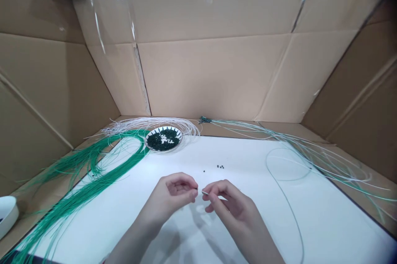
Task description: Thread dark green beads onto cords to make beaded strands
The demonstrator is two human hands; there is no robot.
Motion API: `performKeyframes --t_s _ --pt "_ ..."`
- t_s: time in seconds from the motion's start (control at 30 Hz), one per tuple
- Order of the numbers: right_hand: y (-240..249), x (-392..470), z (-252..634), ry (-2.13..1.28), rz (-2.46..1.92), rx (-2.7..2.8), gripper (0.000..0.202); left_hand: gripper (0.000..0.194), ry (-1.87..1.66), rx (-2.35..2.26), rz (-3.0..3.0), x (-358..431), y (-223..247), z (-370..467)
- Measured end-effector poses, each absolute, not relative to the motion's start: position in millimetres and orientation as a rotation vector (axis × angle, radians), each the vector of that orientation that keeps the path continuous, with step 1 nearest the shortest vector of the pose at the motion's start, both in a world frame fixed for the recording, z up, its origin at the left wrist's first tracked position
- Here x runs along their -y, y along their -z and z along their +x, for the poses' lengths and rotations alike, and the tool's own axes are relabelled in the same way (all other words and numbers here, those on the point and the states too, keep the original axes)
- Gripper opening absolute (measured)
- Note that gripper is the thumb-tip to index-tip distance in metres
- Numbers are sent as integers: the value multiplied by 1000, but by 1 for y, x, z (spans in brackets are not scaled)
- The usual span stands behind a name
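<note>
Over the white board, my left hand is closed in a pinch, with what looks like a tiny dark bead at its fingertips. Facing it, my right hand pinches a thin pale cord, whose short end points toward the left fingertips. A small gap separates the two hands. Just beyond them lie several loose dark beads. A thin strand curves across the board to the right of my right hand.
A patterned plate of dark beads stands at the back. Green strands spread along the left, white strands behind. Beaded cords trail along the right rear. A white bowl sits far left. Cardboard walls enclose the white board.
</note>
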State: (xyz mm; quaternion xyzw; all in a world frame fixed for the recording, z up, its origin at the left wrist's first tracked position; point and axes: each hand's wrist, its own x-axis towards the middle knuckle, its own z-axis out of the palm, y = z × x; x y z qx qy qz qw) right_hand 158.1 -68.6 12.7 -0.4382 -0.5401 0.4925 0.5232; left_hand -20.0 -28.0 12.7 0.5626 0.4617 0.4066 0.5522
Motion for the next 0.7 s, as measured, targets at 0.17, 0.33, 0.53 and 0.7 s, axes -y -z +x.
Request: performKeyframes --t_s 0.17,0.33,0.53,0.7 --pt "-23 70 136 -1213 -976 1324 14 21 -1071 -879 948 51 -17 -33" --pt "-25 69 118 -1202 -916 1343 15 14 -1081 -828 873 54 -14 -45" --pt "-28 69 100 -1171 -888 1257 17 23 -1130 -813 721 58 -23 -49" --pt "-34 69 93 -1177 -986 1246 18 23 -1117 -768 706 56 -20 -53"
